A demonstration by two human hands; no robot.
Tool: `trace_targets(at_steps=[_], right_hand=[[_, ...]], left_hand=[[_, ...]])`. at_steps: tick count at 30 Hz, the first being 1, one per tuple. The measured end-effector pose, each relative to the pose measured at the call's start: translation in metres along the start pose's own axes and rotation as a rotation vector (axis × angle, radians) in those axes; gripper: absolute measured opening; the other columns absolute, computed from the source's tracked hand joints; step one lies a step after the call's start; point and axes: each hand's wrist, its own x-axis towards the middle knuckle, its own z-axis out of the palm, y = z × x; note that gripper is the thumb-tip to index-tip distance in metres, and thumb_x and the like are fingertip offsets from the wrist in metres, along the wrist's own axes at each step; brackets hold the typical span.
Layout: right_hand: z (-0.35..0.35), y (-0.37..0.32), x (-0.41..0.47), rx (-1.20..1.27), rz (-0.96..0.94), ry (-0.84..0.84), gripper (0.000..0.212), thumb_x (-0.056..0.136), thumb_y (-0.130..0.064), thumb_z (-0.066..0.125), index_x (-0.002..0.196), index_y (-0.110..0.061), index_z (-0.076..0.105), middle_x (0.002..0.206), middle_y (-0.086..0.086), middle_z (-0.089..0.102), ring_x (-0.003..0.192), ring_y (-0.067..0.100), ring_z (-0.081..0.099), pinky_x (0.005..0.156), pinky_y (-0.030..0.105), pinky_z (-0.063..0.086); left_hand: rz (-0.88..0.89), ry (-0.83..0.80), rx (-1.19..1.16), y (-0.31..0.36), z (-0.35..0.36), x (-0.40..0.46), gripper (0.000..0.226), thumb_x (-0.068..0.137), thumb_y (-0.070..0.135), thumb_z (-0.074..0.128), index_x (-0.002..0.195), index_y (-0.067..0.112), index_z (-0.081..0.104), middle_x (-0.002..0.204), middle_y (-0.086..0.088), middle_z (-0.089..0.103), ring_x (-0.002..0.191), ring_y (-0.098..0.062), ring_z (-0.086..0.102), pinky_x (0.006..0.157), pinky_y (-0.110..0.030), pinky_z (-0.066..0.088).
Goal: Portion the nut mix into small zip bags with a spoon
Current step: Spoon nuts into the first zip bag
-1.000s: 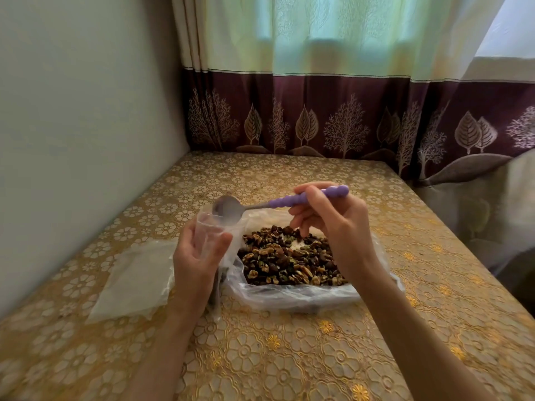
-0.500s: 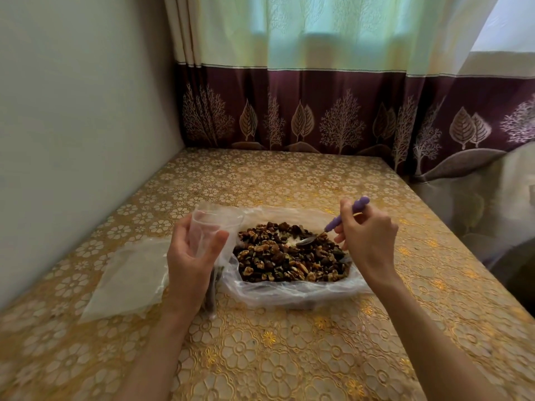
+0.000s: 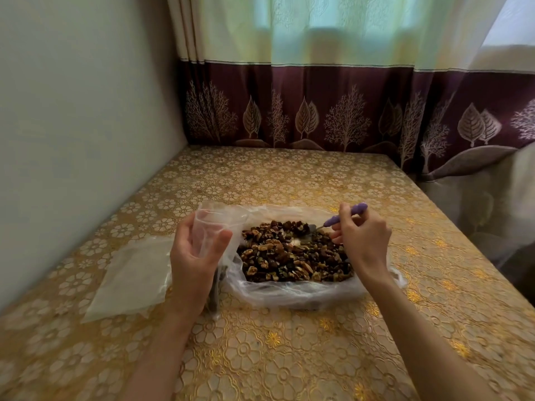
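Two hands in view, both busy. Your left hand (image 3: 197, 256) is curled round a small zip bag (image 3: 212, 227), thumb on the right side, fingers on the left, holding it upright w/ its mouth open at the top; the bag's lower end reaches down to the bench (image 3: 289, 357) behind your wrist, and a few dark bits show in there. Your right hand (image 3: 363, 238) is closed in a pinch on the purple handle of the spoon (image 3: 341, 217), handle end pointing up and to the right, bowl end down in the far right part of the nut mix (image 3: 292, 256). Bowl itself is mostly buried, so can't tell how much is on it.

Nut mix sits as a heap of brown and dark pieces in a big clear plastic bag (image 3: 289, 293) opened wide and rolled down, mid-bench, just right of the small zip bag and touching it. Left of your left hand, a flat pile of spare clear bags (image 3: 130, 282) lies on the bench, near the wall (image 3: 72, 125).

Bench has a gold floral-pattern cover. Far side: a curtain (image 3: 333, 111), pale on top, maroon band w/ tree and leaf prints below, hanging down to the bench's far edge. Both forearms are bare, coming in from the near edge.
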Motion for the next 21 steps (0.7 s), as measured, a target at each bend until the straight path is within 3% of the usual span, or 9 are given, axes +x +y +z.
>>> trace_targets(at_steps=[9,14,17,21], right_hand=[[0.001,0.006,0.004,0.213,0.31,-0.051,0.03,0.096,-0.015,0.051,0.073,-0.005,0.066,0.075,0.012,0.073,0.065,0.024,0.07,0.07,0.034,0.057],[-0.003,0.001,0.006,0.409,0.509,-0.131,0.03,0.097,-0.009,0.048,0.077,0.004,0.064,0.082,0.022,0.072,0.066,0.023,0.068,0.056,0.022,0.058],[0.0,-0.002,0.004,0.45,0.553,-0.16,0.026,0.098,-0.008,0.046,0.086,0.009,0.062,0.087,0.025,0.07,0.077,0.029,0.067,0.063,0.025,0.059],[-0.001,-0.006,-0.001,0.52,0.573,-0.109,0.032,0.098,-0.007,0.046,0.073,0.005,0.062,0.082,0.024,0.069,0.072,0.029,0.065,0.068,0.027,0.057]], left_hand=[[-0.017,0.002,-0.01,-0.001,-0.001,0.0,0.077,0.062,0.068,0.066,0.119,0.019,0.051,0.105,0.009,0.066,0.097,-0.003,0.062,0.08,-0.013,0.048],[-0.012,-0.012,-0.002,0.0,-0.001,0.0,0.051,0.066,0.055,0.066,0.11,0.034,0.052,0.101,0.013,0.066,0.096,-0.003,0.063,0.079,-0.014,0.049],[-0.011,-0.008,-0.009,-0.001,-0.001,-0.001,0.05,0.067,0.053,0.064,0.111,0.033,0.052,0.103,0.009,0.066,0.094,-0.001,0.063,0.078,-0.014,0.049],[-0.015,-0.002,-0.013,0.0,-0.001,0.0,0.049,0.067,0.053,0.065,0.11,0.034,0.053,0.102,0.011,0.067,0.094,-0.001,0.063,0.076,-0.011,0.048]])
